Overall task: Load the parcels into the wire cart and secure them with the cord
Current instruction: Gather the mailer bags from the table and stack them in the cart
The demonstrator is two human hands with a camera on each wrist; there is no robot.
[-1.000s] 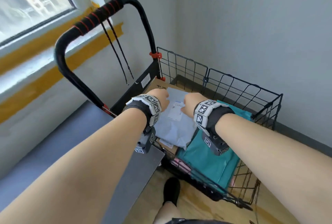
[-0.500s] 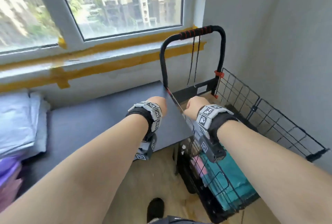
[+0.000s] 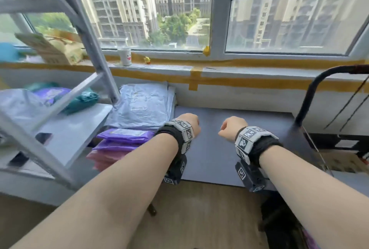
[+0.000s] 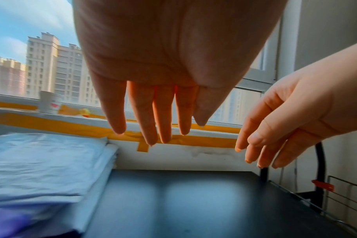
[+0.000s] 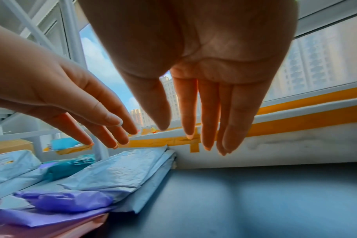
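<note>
While both of your arms reached out over the dark grey tabletop (image 3: pixel 229 128), neither hand held anything — your left hand (image 3: pixel 188 123) and your right hand (image 3: pixel 232 128) hung above it side by side, apart from each other, fingers straight and loosely spread, as both wrist views showed. To the left of your left hand lay the flat pale blue plastic mailer parcels (image 3: pixel 142 104), stacked against the far wall below the window sill. Nearer you, just beside that stack, sat the purple plastic parcels (image 3: pixel 123 134), resting on pink plastic parcels (image 3: pixel 103 159). At the far right stood the black wire cart (image 4: pixel 340 198), its curved black handle (image 3: pixel 311 92) rising beside the table's right edge — thin black cord (image 3: pixel 347 108) hung down from that handle. A white paper cup (image 3: pixel 124 56) stood on the sill.
</note>
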